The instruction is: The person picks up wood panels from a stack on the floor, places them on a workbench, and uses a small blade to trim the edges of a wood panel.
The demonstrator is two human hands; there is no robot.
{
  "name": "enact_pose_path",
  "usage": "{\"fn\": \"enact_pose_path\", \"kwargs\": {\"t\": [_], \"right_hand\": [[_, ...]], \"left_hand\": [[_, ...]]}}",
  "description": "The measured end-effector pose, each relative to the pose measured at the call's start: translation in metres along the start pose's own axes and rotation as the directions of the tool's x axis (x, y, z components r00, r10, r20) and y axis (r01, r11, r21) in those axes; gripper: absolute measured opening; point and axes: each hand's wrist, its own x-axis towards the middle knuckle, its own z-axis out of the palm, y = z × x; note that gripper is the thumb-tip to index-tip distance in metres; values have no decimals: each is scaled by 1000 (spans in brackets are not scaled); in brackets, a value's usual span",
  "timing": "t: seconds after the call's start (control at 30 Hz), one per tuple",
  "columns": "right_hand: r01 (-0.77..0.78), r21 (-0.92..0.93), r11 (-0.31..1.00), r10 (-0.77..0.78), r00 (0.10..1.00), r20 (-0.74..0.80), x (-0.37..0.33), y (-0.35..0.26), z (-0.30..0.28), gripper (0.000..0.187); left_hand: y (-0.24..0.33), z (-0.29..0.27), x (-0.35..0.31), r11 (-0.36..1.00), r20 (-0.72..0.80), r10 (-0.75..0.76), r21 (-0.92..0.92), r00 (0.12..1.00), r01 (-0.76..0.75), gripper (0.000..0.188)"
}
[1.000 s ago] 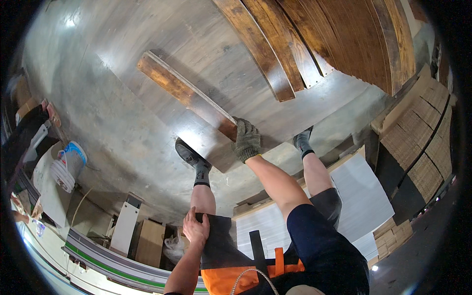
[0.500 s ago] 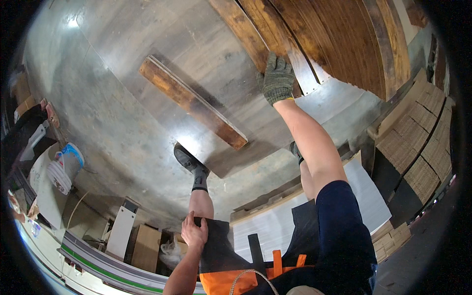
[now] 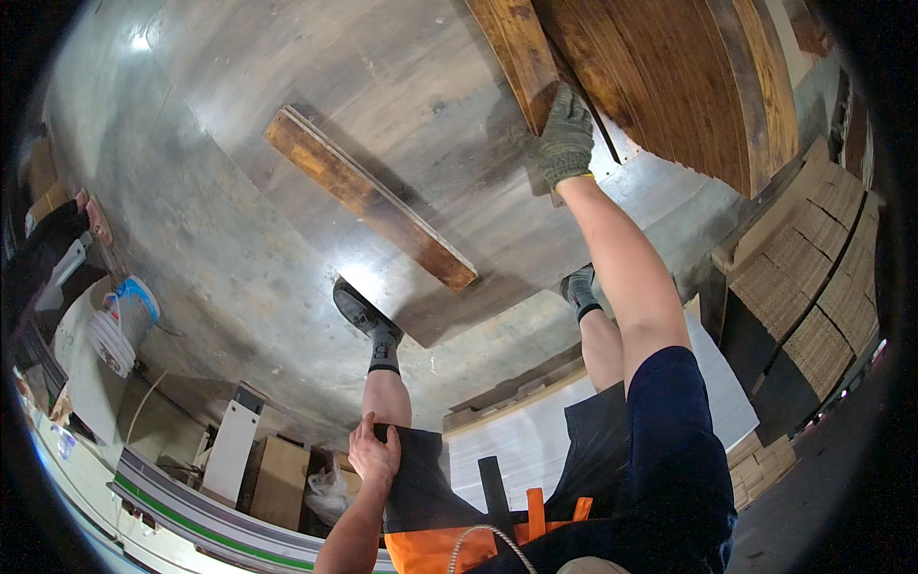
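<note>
My right hand (image 3: 566,139), in a grey-green knit glove, grips the near end of a brown stained wooden plank (image 3: 516,57) at the upper right. The fingers lie over its right edge; the thumb side is partly hidden. This plank covers most of the plank beside it, whose pale, shiny near end (image 3: 617,148) shows just right of the glove. Bare, my left hand (image 3: 375,452) rests on my left knee at the hem of the dark shorts, its fingers spread and holding nothing.
Dark planks (image 3: 669,96) lie side by side at the upper right. A separate plank (image 3: 373,196) lies on the grey floor. Stacked cardboard (image 3: 803,277) stands at right, a white panel (image 3: 521,440) behind my legs, and a white-and-blue bucket (image 3: 124,325) at left.
My right hand has moved slightly right and up with the plank's end, which now overlaps its neighbour. My left hand remains on the knee.
</note>
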Motion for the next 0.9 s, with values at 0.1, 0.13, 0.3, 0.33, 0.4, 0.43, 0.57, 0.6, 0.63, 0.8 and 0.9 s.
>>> {"fn": "enact_pose_path", "kwargs": {"t": [0.1, 0.13, 0.3, 0.33, 0.4, 0.43, 0.57, 0.6, 0.63, 0.8, 0.9], "right_hand": [[-61, -3, 998, 61, 998, 2, 1, -22, -6, 89], [-79, 0, 997, 79, 997, 6, -1, -26, -8, 89], [0, 95, 995, -9, 996, 89, -42, -12, -24, 87], [15, 27, 1000, -17, 998, 53, -48, 1, -21, 89], [71, 37, 997, -70, 997, -21, -45, 30, -16, 90], [100, 45, 994, -97, 994, -56, -40, 39, -16, 91], [136, 16, 991, -136, 991, 4, -3, 51, -21, 91], [36, -30, 999, -31, 990, 141, 4, 29, -30, 91], [15, -89, 996, -4, 992, 123, 8, 27, -25, 92], [-209, -124, 970, 232, 949, 214, 18, 4, -33, 93], [-223, -37, 974, 226, 943, 244, 5, 5, -34, 86]], "left_hand": [[2, 2, 1, 1000, -6, 5, 3, 1000, -5, 45], [3, 3, 2, 1000, -10, 10, 3, 1000, -10, 45], [1, 6, 0, 1000, 6, -5, 11, 1000, 5, 45], [1, 7, 0, 1000, 6, -1, 15, 1000, 1, 45], [4, 5, 1, 1000, 26, -12, 17, 1000, 11, 45], [4, 4, 1, 1000, 36, -21, 20, 999, 21, 45], [2, 5, 2, 1000, 41, -4, 29, 999, 3, 46], [1, 4, -1, 999, 41, -22, 36, 999, 21, 45], [4, 3, -1, 999, 38, -21, 40, 999, 19, 45], [9, 3, 0, 999, 36, -16, 48, 999, 14, 46], [6, 5, 0, 999, 23, 4, 41, 1000, -5, 46]]}}
